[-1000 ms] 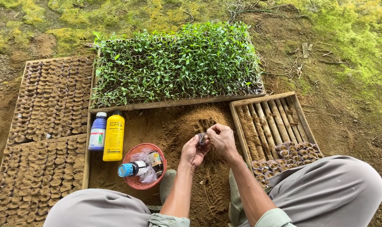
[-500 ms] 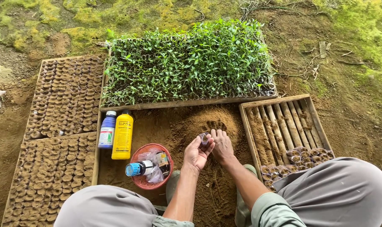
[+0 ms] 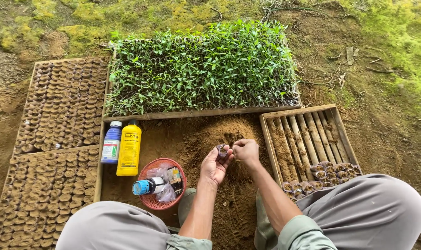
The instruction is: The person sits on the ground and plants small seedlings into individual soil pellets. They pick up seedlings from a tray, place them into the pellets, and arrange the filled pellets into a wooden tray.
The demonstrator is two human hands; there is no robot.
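My left hand [image 3: 213, 166] holds a small soil-filled seedling pot [image 3: 222, 150] upright between its fingertips, above a mound of brown soil [image 3: 206, 134]. My right hand [image 3: 246, 151] is right beside the pot with its fingers pinched together, probably on a bit of soil. To the right, a slatted wooden tray [image 3: 307, 134] has several filled small pots [image 3: 321, 173] along its near edge.
A wooden tray of green seedlings [image 3: 201, 69] lies beyond the mound. Two trays of soil-filled pots [image 3: 53, 153] sit at left. A blue bottle [image 3: 111, 143], a yellow bottle [image 3: 128, 148] and a red basket [image 3: 158, 183] with small bottles stand near my left knee [image 3: 113, 227].
My right hand went down to the soil mound half a second ago and has come back up beside the pot with fingers pinched. My left hand kept holding the pot.
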